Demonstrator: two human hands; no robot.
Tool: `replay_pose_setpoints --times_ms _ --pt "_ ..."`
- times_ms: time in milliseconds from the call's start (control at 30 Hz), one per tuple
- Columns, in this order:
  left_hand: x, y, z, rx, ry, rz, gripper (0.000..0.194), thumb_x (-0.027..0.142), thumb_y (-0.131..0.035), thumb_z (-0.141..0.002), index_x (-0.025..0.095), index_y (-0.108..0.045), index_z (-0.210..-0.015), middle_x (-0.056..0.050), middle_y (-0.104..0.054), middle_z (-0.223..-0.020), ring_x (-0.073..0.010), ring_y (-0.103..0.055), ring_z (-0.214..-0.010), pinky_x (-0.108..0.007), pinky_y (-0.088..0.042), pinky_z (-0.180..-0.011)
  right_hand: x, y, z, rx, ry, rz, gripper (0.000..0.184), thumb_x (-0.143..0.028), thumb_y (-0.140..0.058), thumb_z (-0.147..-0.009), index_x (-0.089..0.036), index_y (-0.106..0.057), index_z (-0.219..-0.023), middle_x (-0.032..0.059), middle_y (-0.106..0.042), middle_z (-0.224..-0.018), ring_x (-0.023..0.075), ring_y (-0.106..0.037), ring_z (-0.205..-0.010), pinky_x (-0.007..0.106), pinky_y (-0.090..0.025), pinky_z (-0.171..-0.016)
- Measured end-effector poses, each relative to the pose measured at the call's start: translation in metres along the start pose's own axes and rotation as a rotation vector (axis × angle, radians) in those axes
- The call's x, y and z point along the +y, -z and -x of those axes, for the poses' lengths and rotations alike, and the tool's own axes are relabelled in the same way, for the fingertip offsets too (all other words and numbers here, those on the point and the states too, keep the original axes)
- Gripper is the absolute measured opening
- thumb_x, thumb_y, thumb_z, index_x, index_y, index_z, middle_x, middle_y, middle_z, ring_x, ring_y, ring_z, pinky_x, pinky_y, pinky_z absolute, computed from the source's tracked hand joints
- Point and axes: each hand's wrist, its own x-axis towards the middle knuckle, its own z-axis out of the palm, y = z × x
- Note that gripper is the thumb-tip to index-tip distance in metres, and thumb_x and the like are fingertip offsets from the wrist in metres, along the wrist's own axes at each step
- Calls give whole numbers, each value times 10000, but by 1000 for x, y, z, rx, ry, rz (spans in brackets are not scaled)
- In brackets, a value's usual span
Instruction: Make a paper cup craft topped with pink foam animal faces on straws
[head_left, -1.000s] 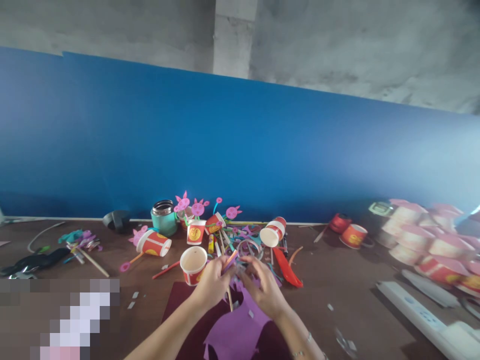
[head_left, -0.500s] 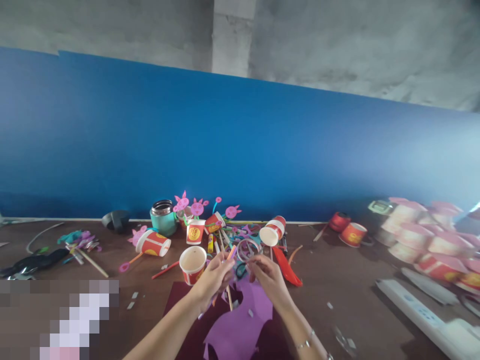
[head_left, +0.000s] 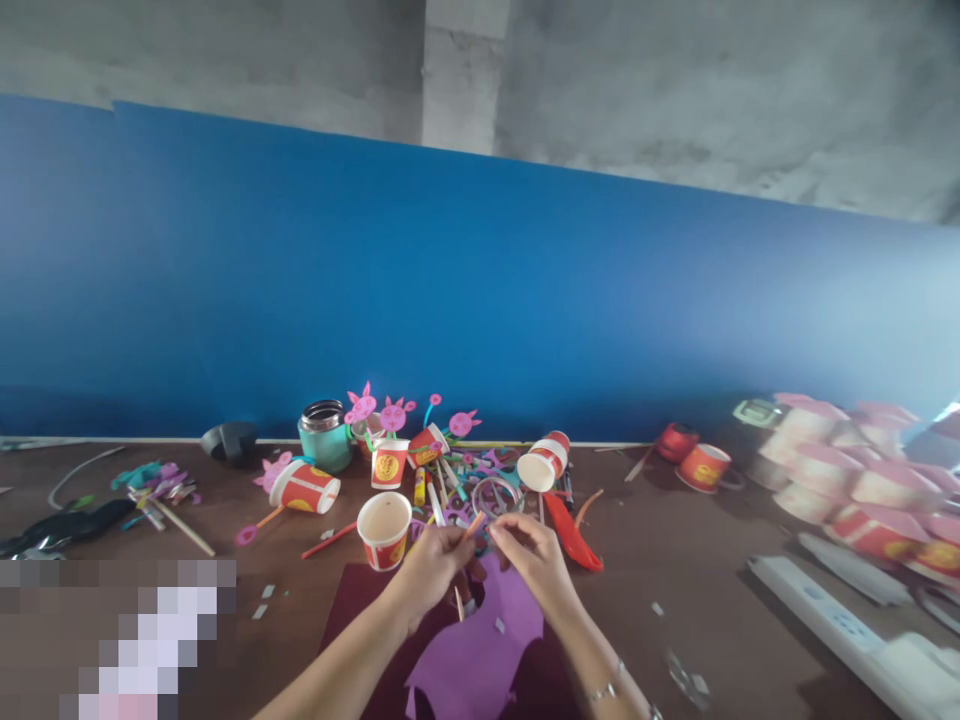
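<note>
My left hand (head_left: 435,562) is closed on a thin orange strip (head_left: 475,524), whose tip sticks out past the fingertips. Close by on the right, my right hand (head_left: 529,548) has thumb and fingers pinched together near that tip; whatever they hold is too small to make out. Beneath both hands lies a cut purple sheet (head_left: 487,640) on a dark red board (head_left: 352,610). A roll of clear tape (head_left: 496,493) sits just beyond the fingers. To the left stands an open paper cup (head_left: 385,530).
Behind the hands are several red-and-white cups with pink animal cutouts (head_left: 394,417), a teal jar (head_left: 325,440) and a heap of craft scraps. A red plastic piece (head_left: 574,533) lies right of centre. Farther right are a white power strip (head_left: 832,620) and stacked cups (head_left: 870,480).
Both hands have come closer together and slightly lower. The orange strip's tip now points up toward the right fingertips, whose fingers have drawn into a pinch.
</note>
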Motion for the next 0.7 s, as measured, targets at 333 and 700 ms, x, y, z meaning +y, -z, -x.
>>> replay_pose_setpoints --times_ms 333,700 --pt "-2 -6 4 134 -114 -252 442 524 -470 -781 160 -590 -561 -9 -578 -457 -128 -509 -371 -213 -332 -400 -4 -5 3 28 37 157 354 -509 -610 -745 -167 -632 -659 -7 -525 -564 104 -464 -433 210 -384 -405" --pt "-3 -4 5 132 -165 -372 410 447 -429 -823 170 -603 -575 -17 -570 -477 -143 -503 -417 -224 -314 -440 -2 -5 2 45 -36 170 351 -505 -661 -701 -162 -618 -639 -28 -485 -493 103 -437 -405 207 -323 -392"
